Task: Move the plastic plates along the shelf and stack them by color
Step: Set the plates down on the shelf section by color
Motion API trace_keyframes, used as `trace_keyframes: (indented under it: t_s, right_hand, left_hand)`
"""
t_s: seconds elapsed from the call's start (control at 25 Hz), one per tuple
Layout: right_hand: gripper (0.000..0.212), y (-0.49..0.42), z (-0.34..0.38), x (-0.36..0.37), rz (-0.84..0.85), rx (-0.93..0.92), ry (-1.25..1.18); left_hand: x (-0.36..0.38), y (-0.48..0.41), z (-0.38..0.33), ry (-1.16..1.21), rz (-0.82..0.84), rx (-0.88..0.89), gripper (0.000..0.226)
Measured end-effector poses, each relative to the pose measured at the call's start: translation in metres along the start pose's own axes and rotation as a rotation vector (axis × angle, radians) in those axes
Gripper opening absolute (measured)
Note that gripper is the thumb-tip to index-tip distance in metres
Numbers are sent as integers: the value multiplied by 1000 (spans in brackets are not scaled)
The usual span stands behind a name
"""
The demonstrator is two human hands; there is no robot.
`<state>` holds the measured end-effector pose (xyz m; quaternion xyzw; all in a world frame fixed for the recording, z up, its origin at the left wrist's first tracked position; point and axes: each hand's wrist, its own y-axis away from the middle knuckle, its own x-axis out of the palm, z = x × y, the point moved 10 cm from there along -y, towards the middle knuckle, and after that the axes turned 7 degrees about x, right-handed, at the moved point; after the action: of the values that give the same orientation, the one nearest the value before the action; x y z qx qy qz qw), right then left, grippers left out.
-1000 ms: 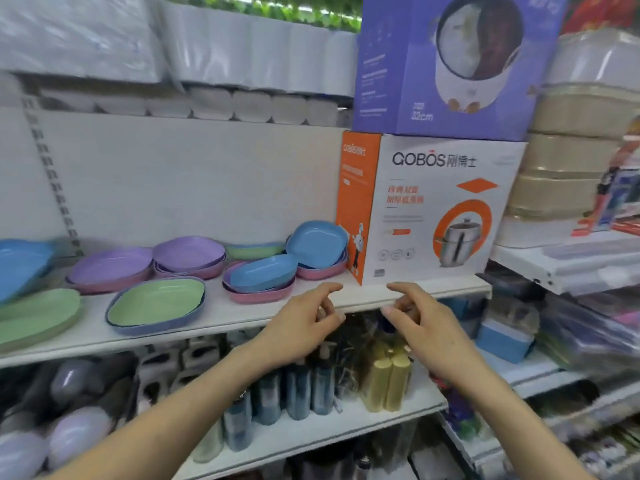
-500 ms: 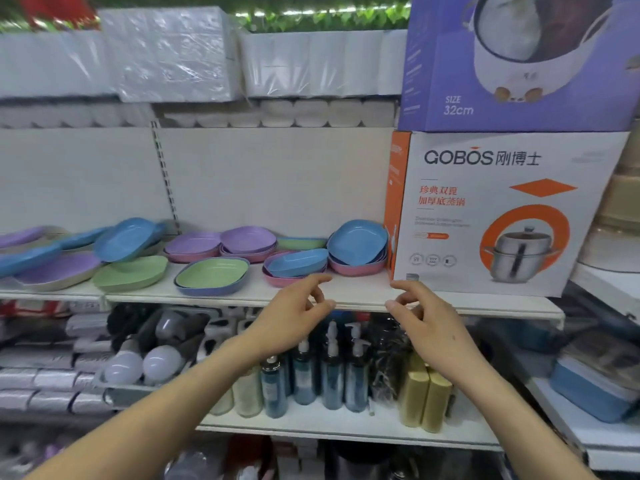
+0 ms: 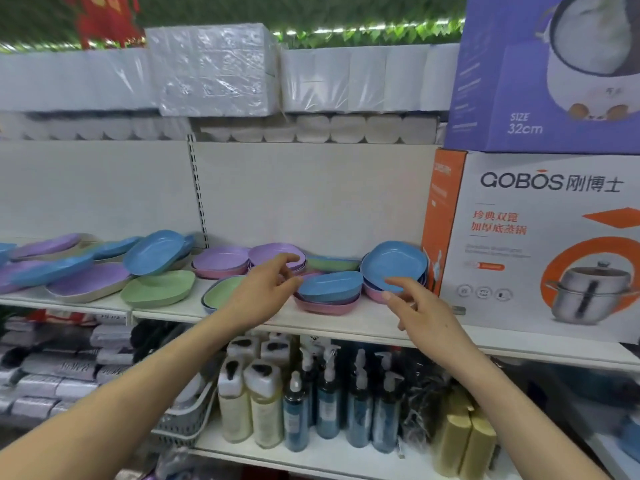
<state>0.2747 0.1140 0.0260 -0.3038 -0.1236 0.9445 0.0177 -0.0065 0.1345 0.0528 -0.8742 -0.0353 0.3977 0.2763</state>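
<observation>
A: Two hands, both empty; left hand [image 3: 266, 292] loosely curled, right hand [image 3: 424, 308] slack-fingered, neither gripping.
B: Item sought?
A: Blue plate [image 3: 329, 286], topmost on a pink stack [image 3: 325, 308], mid-shelf [image 3: 346, 323]; it lies between the hands, long axis left to right.
B: Nearer hand?
A: Left; fingertips just beside its left end; right hand sits before a second, tilted blue plate [image 3: 394, 263] against the box [image 3: 519, 244]; contact there unclear; a two-handed lift by its ends looks likely.
</observation>
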Motion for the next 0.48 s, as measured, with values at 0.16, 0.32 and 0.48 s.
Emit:
trace_keyframes:
  t_s: [0.16,0.32,0.48]
  right_hand:
    - [38,-40,6,28,80,72,29]
    - [46,-78,10,59,120,95,43]
    - [47,-104,3,75,115,156,172]
  left_hand:
    - [-23,-26,33,-52,-21,-19,39]
    - [-45,-37,64,-55,-15,-17,35]
    - [-72,-35,96,-224,11,-15,14]
